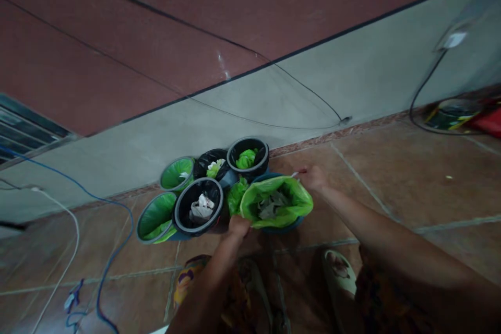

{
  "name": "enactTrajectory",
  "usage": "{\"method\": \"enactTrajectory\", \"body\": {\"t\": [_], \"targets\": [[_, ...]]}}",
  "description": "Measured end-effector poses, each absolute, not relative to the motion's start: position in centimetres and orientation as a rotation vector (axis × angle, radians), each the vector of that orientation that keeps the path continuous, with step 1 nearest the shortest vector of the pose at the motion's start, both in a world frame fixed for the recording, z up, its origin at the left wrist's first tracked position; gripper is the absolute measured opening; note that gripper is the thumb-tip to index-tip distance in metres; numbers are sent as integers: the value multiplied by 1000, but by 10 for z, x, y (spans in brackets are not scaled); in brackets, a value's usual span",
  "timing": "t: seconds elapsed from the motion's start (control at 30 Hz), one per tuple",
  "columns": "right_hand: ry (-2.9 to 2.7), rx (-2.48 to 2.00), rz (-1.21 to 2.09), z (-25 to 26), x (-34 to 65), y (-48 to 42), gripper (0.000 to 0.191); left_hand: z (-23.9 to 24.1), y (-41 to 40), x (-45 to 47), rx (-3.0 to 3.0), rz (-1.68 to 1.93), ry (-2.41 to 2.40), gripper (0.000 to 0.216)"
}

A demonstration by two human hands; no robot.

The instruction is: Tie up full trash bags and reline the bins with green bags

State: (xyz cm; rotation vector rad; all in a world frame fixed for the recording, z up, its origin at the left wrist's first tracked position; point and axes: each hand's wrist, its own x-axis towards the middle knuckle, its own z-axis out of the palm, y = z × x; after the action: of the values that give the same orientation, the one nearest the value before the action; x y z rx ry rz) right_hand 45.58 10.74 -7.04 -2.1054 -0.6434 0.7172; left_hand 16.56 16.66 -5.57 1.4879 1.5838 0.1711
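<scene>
The green bag [303, 199] sits in the blue bin [282, 228], at the right end of the bin cluster and directly in front of the person; its mouth faces upward, spread wide, with the long axis of the opening running left to right across the view; grey material [273, 204] lies inside. The left hand [239, 225] is closed on the near-left edge of the bag; the right hand [313, 178] grips the far-right edge, arm extended; the two hands are set well apart. A grey-rimmed bin [219, 203] with a black liner stands to the left, near the left hand; the wall [313, 88] rises behind the cluster.
</scene>
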Motion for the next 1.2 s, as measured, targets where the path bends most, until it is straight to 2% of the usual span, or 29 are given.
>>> {"method": "enactTrajectory", "body": {"t": [0.17,0.33,0.43,0.6,0.73,0.87,1.0,1.13,1.2], "targets": [[-642,-2036,702,-63,459,108,15,-15,185,170,1460,53,1610,10],[-642,-1910,695,-59,457,111,10,5,198,175,1473,219,1519,31],[-663,-1854,681,-51,450,116,10,7,203,180,1550,365,1385,30],[-770,-1596,656,-36,441,123,20,11,210,189,1560,643,1180,25],[-774,-1723,675,-38,442,123,10,11,215,189,1504,700,1167,26],[-756,-1644,712,-38,444,125,13,12,212,188,1235,810,1054,37],[-687,-1581,777,-27,435,128,16,5,201,203,1113,703,962,41],[-727,-1393,893,-7,419,130,29,-15,187,234,1502,572,964,35],[-668,-1350,983,1,411,130,32,-23,179,249,1716,496,1012,39]]}}
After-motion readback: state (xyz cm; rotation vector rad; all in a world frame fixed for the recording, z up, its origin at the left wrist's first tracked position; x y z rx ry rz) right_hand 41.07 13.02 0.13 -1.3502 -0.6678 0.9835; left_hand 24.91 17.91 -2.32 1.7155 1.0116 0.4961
